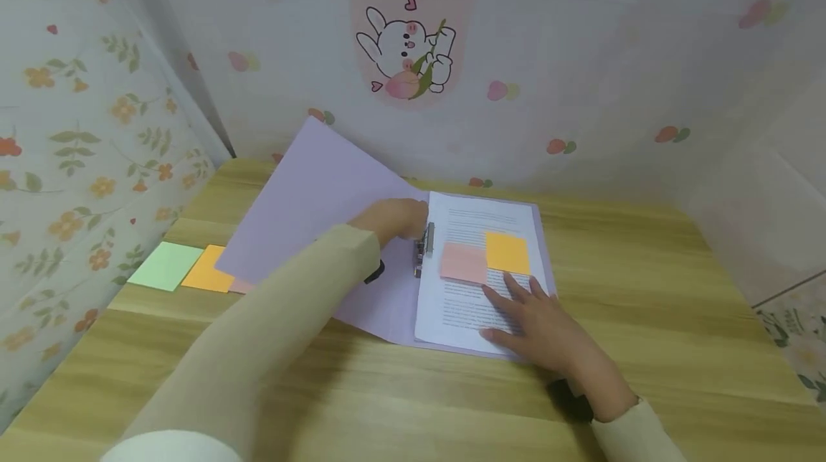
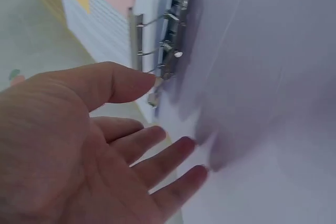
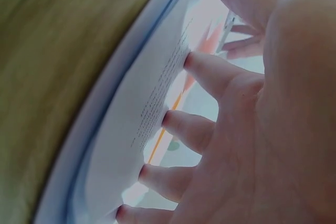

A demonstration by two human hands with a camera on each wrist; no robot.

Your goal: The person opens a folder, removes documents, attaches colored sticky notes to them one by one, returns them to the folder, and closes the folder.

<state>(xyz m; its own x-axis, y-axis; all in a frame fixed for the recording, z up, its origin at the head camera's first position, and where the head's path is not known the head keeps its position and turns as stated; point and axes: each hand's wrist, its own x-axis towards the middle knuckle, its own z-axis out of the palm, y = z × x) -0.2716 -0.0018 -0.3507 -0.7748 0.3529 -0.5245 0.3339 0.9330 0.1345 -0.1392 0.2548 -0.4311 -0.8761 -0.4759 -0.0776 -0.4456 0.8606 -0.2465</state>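
Note:
A lilac folder (image 1: 329,182) lies spread on the table, its left cover partly lifted. White printed sheets (image 1: 461,315) are held at its spine by a metal ring clip (image 1: 424,247). On the top sheet sit a pink sticky note (image 1: 463,263) and an orange sticky note (image 1: 508,252). My left hand (image 1: 395,219) is at the upper end of the clip; in the left wrist view its thumb tip overlaps the clip's end, with the other fingers extended beside the cover. Fingers spread, my right hand (image 1: 548,326) rests its fingertips on the lower right of the sheets.
At the left, a green sticky pad (image 1: 166,266) and an orange sticky pad (image 1: 208,268) lie in a row with a pink one (image 1: 241,286), partly hidden by the cover. Printed cloth (image 1: 548,89) hangs behind the wooden table (image 1: 645,290).

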